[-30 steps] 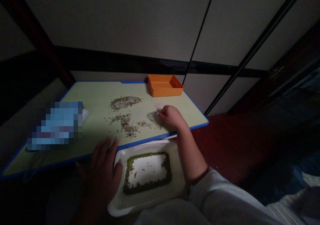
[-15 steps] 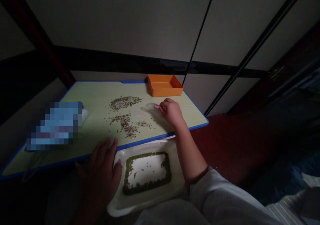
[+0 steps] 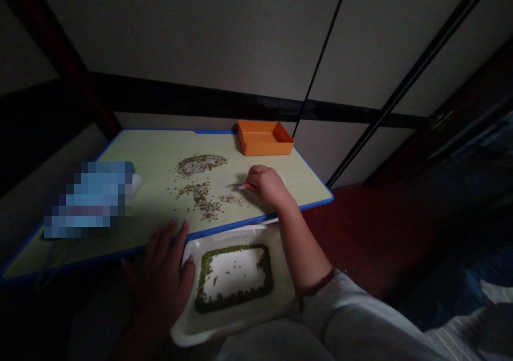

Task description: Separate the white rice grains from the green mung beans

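My right hand (image 3: 264,183) is pinched on a thin clear piece (image 3: 232,185), seen nearly edge-on; its full shape is hidden by the fingers. It is low over the pale yellow tabletop, just right of small loose greenish-brown beans (image 3: 206,203). A second, wider patch of beans (image 3: 200,163) lies farther back. My left hand (image 3: 164,275) is spread at the table's front edge, its thumb by the left rim of a white plastic tub (image 3: 236,326). Inside the tub, green beans (image 3: 236,298) ring the floor, with a few scattered in the middle.
An orange open box (image 3: 266,147) stands at the table's back right corner. A blurred blue object (image 3: 94,198) lies on the left of the table (image 3: 148,144), which has a blue rim. Cabinet panels (image 3: 208,35) rise right behind it.
My right hand has moved slightly left and nearer to me, towards the front beans, and the clear piece has tilted to a thin edge. My left hand and the tub stay about where they were.
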`<act>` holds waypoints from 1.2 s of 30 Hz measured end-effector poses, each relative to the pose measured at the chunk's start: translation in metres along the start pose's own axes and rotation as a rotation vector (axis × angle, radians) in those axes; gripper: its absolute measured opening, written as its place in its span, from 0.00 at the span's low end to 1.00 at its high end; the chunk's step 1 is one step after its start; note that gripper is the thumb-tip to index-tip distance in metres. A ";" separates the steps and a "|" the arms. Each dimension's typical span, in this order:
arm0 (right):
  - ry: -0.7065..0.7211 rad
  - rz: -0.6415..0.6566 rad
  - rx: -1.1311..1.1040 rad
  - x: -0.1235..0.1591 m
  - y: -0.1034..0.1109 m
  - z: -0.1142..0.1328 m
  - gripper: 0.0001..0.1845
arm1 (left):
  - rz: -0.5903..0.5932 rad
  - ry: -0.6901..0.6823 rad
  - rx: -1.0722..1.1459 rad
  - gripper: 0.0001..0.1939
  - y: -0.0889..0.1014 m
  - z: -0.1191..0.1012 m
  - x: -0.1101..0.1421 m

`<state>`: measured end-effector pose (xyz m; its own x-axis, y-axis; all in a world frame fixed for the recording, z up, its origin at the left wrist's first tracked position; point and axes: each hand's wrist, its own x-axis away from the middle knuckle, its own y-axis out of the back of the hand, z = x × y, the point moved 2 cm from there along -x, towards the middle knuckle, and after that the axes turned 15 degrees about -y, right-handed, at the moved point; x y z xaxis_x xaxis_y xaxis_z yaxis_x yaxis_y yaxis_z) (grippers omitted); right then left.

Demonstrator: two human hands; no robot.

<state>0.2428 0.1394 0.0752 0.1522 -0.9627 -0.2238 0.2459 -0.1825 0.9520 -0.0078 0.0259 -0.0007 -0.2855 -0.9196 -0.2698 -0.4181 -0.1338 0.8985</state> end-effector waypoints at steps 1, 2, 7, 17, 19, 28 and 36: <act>0.004 0.004 -0.009 0.002 0.002 0.000 0.17 | -0.002 -0.001 -0.001 0.30 0.000 0.000 0.000; 0.004 0.010 -0.014 0.003 0.004 0.000 0.17 | -0.003 -0.002 -0.001 0.30 0.000 0.001 0.000; -0.014 0.054 -0.033 0.010 0.011 0.001 0.16 | -0.003 -0.010 0.015 0.30 0.000 0.001 0.000; -0.019 0.083 -0.091 0.020 0.018 -0.002 0.14 | 0.001 0.003 0.008 0.30 0.004 -0.004 -0.001; -0.021 0.094 -0.097 0.021 0.019 -0.003 0.15 | 0.001 0.011 0.010 0.30 0.004 -0.004 -0.001; -0.127 0.080 -0.062 0.017 0.020 -0.008 0.10 | 0.006 0.005 0.008 0.30 0.002 -0.001 0.000; -0.380 0.080 0.118 0.017 0.020 -0.021 0.16 | 0.026 0.012 0.008 0.30 0.004 -0.003 -0.001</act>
<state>0.2699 0.1240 0.0860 -0.2036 -0.9761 -0.0761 0.1328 -0.1046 0.9856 -0.0062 0.0254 0.0040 -0.2864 -0.9271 -0.2419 -0.4172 -0.1066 0.9026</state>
